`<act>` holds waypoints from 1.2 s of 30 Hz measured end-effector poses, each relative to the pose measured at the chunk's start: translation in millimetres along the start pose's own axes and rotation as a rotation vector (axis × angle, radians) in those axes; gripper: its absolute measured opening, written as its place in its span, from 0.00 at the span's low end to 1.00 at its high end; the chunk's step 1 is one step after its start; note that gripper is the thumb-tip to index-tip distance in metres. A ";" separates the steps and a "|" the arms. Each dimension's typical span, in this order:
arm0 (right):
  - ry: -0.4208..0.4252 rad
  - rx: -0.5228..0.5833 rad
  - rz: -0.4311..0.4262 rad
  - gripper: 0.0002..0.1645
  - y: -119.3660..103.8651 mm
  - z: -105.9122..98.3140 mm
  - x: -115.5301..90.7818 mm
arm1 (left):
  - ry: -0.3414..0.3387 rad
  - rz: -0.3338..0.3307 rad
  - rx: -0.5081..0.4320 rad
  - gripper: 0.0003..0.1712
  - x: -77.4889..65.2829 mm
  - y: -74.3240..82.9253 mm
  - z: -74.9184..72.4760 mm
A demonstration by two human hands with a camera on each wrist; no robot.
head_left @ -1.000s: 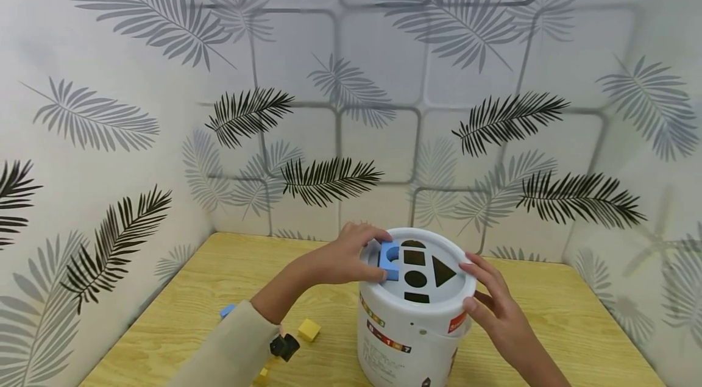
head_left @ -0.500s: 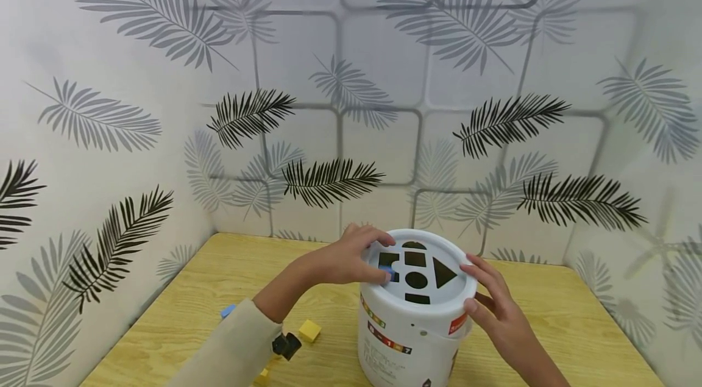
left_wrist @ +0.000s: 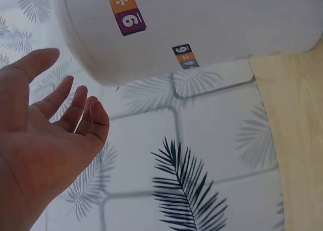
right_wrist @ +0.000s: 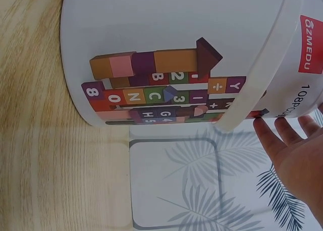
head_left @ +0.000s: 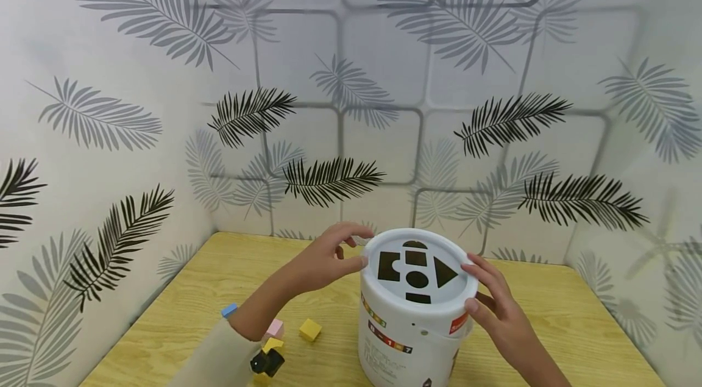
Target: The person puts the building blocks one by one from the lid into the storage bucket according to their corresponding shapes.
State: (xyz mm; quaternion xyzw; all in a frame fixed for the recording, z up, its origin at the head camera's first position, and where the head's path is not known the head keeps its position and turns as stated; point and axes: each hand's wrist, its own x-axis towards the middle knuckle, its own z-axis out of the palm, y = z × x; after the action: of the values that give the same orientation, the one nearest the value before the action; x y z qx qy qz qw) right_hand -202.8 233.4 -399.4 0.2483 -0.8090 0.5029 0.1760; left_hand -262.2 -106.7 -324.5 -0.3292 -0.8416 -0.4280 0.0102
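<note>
A white plastic bucket (head_left: 395, 344) stands upright on the wooden table, its lid (head_left: 384, 295) cut with shaped holes. Dark space shows through the arch-shaped hole (head_left: 388, 267) at the lid's left and through the triangle, circle, half-circle and rectangular holes. My left hand (head_left: 331, 256) is just left of the rim, fingers loosely bent and nothing in them. The left wrist view shows its palm (left_wrist: 55, 140) beside the bucket's top edge. On the opposite side, my right hand (head_left: 501, 308) rests its thumb and fingertips on the rim; its fingers (right_wrist: 272, 137) lie fairly straight against the bucket.
Left of the bucket lie a yellow block (head_left: 310, 330), a pink block (head_left: 276, 329), another yellow block (head_left: 273, 345) and a blue block (head_left: 229, 310). A leaf-patterned wall (head_left: 351, 131) rises behind the wooden table (head_left: 329, 308).
The blue arch block sank through its matching hole and is out of sight. My left hand has drawn back leftward off the lid. My right hand stays on the rim.
</note>
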 end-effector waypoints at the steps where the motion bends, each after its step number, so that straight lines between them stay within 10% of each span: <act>1: 0.001 0.001 -0.001 0.30 -0.2 0.1 0.0 | 0.022 0.001 -0.006 0.25 -3.9 -3.7 -1.4; 17: 0.004 0.036 -0.033 0.30 -1.5 3.1 1.9 | 0.036 -0.201 -0.162 0.22 -70.3 -69.7 3.4; 36: 0.019 0.003 -0.029 0.30 -1.9 2.7 0.2 | -0.173 -0.272 -0.017 0.18 -85.9 -128.3 25.5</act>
State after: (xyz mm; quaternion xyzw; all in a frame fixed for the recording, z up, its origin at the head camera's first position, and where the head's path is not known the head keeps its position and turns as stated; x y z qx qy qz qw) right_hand -201.9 230.2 -399.1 0.2553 -0.8030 0.5038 0.1904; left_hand -260.4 -188.5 -457.9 -0.2480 -0.8725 -0.4026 -0.1230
